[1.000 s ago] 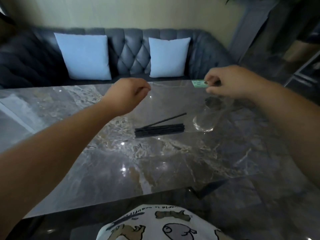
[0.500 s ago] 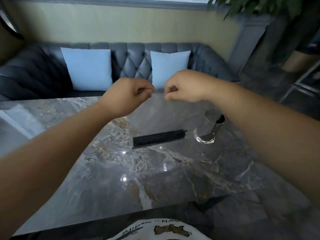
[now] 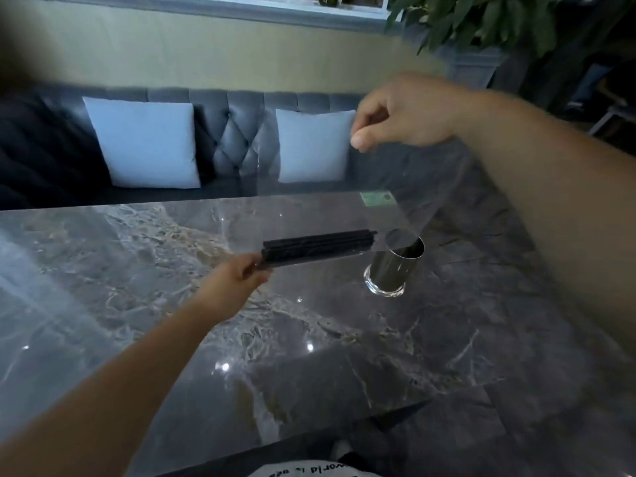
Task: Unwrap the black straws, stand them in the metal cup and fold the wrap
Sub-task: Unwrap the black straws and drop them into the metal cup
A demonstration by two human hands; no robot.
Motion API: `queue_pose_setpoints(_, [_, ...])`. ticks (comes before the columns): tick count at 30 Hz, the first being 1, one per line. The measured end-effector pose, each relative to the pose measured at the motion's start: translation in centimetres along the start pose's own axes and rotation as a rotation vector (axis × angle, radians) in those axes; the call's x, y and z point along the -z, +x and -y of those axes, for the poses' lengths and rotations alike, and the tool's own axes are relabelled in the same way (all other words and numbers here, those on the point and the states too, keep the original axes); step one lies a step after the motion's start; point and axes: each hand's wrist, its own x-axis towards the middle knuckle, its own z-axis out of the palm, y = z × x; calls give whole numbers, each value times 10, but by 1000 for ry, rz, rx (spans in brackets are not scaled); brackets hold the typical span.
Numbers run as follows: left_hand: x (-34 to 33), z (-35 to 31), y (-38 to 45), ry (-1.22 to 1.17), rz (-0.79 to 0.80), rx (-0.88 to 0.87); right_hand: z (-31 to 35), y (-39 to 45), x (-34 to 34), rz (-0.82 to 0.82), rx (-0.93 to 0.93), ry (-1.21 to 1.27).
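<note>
- My left hand (image 3: 237,282) reaches out over the marble table (image 3: 172,339), fingers curled; they grip the near-left end of the bundle of black straws (image 3: 318,248).
- The straws lie almost level, close together in one bundle, pointing away from my left hand toward the metal cup (image 3: 395,266). Their far ends stop just to the left of the cup's rim; I cannot tell whether they touch it.
- The metal cup stands upright on the table on a clear thick base, its mouth open, with none of the straws inside it.
- My right hand (image 3: 402,115) is raised well above the cup and a little behind it. Thumb and forefinger pinch the top edge of the clear wrap (image 3: 344,208); the other fingers are loosely curled.
- The wrap hangs down from that pinch as a thin see-through sheet. Its lower edge runs along the straws and across the cup's mouth. A small green label (image 3: 377,198) shows on it, above the cup and slightly left.
- Whether the sheet rests on the straws or only hangs in front of them I cannot tell.
- Beyond the cup, past the far table edge, is a dark tufted sofa (image 3: 237,132) with two pale cushions (image 3: 148,142).
- A leafy plant (image 3: 481,18) stands above and behind the cup, to the right.
</note>
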Motion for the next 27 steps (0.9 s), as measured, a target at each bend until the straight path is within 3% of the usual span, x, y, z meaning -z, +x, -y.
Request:
queue_pose_setpoints(11, [-21, -41, 43, -98, -110, 41, -93, -11, -2, -147, -53, 187])
queue_pose_setpoints(27, [-37, -70, 85, -184, -106, 61, -189, -19, -32, -216, -161, 476])
